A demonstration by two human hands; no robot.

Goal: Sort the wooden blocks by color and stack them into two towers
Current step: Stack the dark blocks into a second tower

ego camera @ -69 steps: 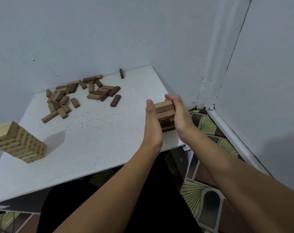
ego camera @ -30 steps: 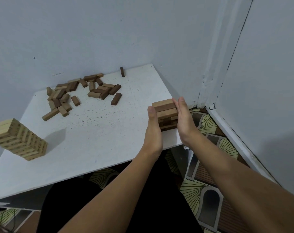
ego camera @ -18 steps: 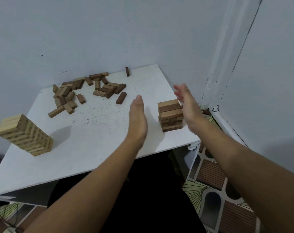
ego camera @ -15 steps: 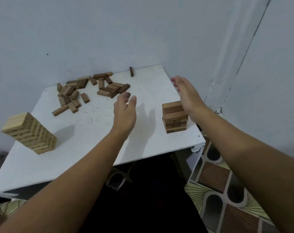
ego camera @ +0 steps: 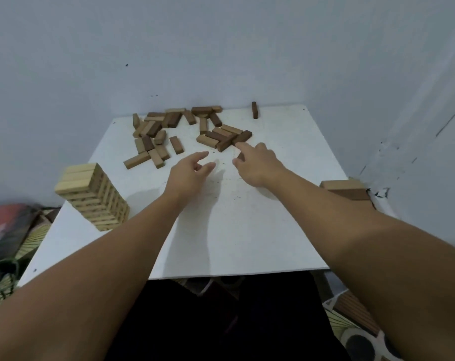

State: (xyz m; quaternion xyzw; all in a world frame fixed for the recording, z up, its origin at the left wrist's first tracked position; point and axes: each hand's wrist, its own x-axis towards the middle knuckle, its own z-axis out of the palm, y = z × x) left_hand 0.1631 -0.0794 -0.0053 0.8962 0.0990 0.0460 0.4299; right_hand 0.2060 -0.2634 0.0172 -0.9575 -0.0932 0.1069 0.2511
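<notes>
Both my left hand and right hand are loose and empty; these dark blocks look light, hard and slick, so I'd pinch the long sides.

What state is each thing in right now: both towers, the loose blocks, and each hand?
Light tower: standing on the table's left side, untouched.
Brown tower: short, at the right edge, partly hidden by the right forearm.
Loose blocks: scattered flat at the far side, unsorted.
Lone dark block: apart, near the wall.
Left hand: open, above the table, holding nothing.
Right hand: open, index finger reaching a dark block.
</notes>
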